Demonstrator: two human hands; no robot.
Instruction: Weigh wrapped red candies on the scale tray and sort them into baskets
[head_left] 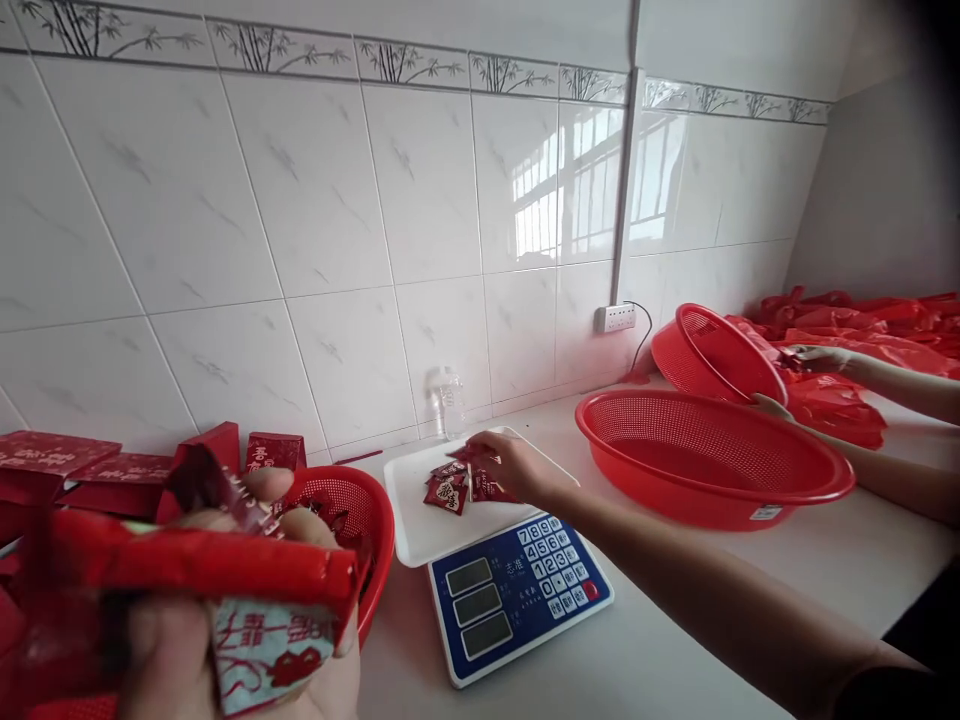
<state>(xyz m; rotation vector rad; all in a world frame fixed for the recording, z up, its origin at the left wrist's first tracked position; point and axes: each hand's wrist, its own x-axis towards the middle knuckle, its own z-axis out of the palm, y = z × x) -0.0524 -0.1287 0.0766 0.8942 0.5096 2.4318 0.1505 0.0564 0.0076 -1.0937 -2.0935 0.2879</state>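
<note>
Close to the camera at lower left, my left hand is closed around several wrapped snacks. Among them are a long red wrapped stick, a pale packet with red print and a dark red wrapper; motion blurs part of this bunch. My right hand reaches over the white tray of a scale, its fingers pinched on a dark red packet. More dark red packets lie on the tray under and beside these fingers. The blue scale has keys and three display windows.
Behind my left hand stand a red basket and red boxes. A clear bottle is by the wall. To the right are a large red basket and another person's hand at a tilted red basket, near red bags.
</note>
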